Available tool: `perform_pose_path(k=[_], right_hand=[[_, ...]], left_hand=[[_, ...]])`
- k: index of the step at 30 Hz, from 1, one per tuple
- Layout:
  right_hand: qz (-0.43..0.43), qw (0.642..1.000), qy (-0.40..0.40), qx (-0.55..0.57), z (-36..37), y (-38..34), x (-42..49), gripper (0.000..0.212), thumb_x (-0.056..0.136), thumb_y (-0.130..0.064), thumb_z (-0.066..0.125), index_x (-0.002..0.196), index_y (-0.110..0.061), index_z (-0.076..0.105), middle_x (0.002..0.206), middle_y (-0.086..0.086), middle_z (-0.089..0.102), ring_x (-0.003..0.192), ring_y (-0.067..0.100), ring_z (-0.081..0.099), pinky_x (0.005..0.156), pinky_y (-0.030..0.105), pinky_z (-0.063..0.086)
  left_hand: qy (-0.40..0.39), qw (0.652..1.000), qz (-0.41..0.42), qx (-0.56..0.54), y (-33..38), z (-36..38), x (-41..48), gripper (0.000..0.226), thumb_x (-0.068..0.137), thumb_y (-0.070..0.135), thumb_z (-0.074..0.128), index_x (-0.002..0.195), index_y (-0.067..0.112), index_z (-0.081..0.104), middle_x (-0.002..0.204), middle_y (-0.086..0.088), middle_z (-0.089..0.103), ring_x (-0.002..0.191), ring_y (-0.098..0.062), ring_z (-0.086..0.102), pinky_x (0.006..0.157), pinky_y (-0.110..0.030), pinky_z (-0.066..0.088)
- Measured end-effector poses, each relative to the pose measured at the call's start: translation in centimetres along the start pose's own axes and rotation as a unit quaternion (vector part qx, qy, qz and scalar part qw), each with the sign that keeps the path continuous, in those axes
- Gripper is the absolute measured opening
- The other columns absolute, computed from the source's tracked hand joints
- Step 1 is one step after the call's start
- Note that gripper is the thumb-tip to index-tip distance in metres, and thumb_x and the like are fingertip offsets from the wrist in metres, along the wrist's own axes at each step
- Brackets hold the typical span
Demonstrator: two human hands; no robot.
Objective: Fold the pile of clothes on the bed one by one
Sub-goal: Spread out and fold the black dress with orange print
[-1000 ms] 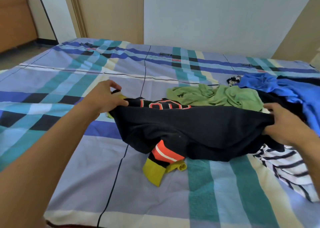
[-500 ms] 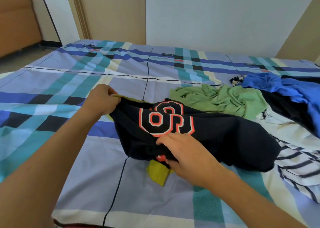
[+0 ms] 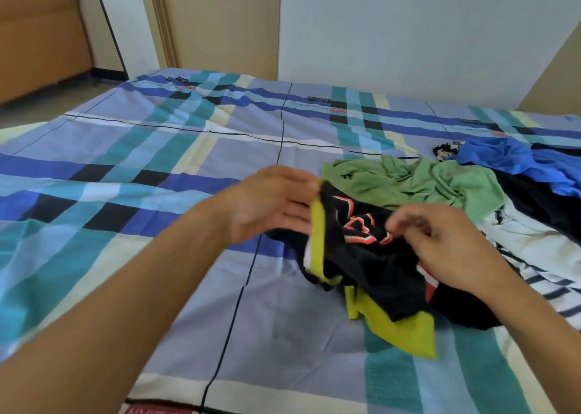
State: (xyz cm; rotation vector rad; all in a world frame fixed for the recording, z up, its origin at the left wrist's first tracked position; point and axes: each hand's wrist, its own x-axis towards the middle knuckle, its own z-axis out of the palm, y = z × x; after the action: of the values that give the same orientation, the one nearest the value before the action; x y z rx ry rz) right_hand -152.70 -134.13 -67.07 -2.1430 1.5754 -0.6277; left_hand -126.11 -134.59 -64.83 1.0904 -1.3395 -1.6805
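A black garment (image 3: 374,266) with orange-outlined lettering and yellow-green trim is bunched up on the bed (image 3: 157,168), partly lifted. My left hand (image 3: 273,203) grips its upper edge by the yellow-green band. My right hand (image 3: 440,244) pinches the black fabric over the lettering. Behind it lies the pile: a crumpled green garment (image 3: 418,184), a blue one (image 3: 518,162), a dark one (image 3: 540,203) and a white striped one (image 3: 540,256) on the right.
The bed carries a plaid sheet in lilac, teal and navy. A small black-and-white item (image 3: 445,150) lies beside the blue garment. A wall and a door frame stand behind the bed, and a brown sofa (image 3: 37,36) is at far left.
The black garment went from stretched wide between both hands to bunched. My right hand let go of its right end and came in over the lettering. My left hand lifted its edge.
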Motion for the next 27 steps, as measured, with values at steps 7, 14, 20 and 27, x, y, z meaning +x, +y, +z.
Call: perform_pose_path(k=[7, 14, 20, 27], right_hand=[[0.038, 0.921, -0.156, 0.356, 3.2, -3.6, -1.0, 0.012, 0.091, -0.032, 0.069, 0.093, -0.021, 0.073, 0.086, 0.000, 0.067, 0.088, 0.015, 0.064, 0.082, 0.033, 0.049], [0.022, 0.847, -0.237, 0.476, 2.6, -3.2, -1.5, 0.048, 0.076, -0.002, 0.065, 0.118, -0.024, 0.073, 0.111, 0.006, 0.070, 0.103, 0.020, 0.064, 0.097, 0.033, 0.049], [-0.018, 0.817, -0.232, 0.527, 0.3, -2.1, -1.4, 0.065, 0.060, -0.013, 0.088, 0.122, -0.021, 0.070, 0.111, 0.010, 0.068, 0.100, 0.022, 0.066, 0.084, 0.029, 0.056], [0.006, 0.988, 0.031, 0.151, -1.9, 2.3, 0.3, 0.052, 0.075, 0.024, 0.061, 0.097, -0.023, 0.062, 0.077, 0.018, 0.055, 0.069, 0.024, 0.057, 0.070, 0.030, 0.045]], left_hand=[[-0.112, 0.939, 0.109, 0.308, -2.1, 3.4, -0.1, 0.035, 0.082, 0.010, 0.047, 0.106, 0.011, 0.071, 0.095, 0.002, 0.061, 0.092, -0.011, 0.056, 0.088, -0.028, 0.043], [-0.020, 0.875, 0.192, 0.444, -2.9, -1.0, 0.8, 0.060, 0.076, -0.012, 0.056, 0.128, 0.017, 0.059, 0.125, 0.003, 0.056, 0.115, 0.000, 0.052, 0.096, -0.011, 0.039], [-0.029, 0.831, 0.188, 0.522, -4.8, 0.0, 2.0, 0.012, 0.083, 0.006, 0.070, 0.089, 0.011, 0.061, 0.082, 0.002, 0.064, 0.073, -0.006, 0.059, 0.068, -0.024, 0.049], [0.120, 0.923, 0.105, 0.351, -2.4, -3.0, 0.8, 0.025, 0.088, 0.021, 0.059, 0.070, 0.003, 0.058, 0.058, 0.000, 0.044, 0.055, -0.011, 0.041, 0.062, -0.031, 0.037]])
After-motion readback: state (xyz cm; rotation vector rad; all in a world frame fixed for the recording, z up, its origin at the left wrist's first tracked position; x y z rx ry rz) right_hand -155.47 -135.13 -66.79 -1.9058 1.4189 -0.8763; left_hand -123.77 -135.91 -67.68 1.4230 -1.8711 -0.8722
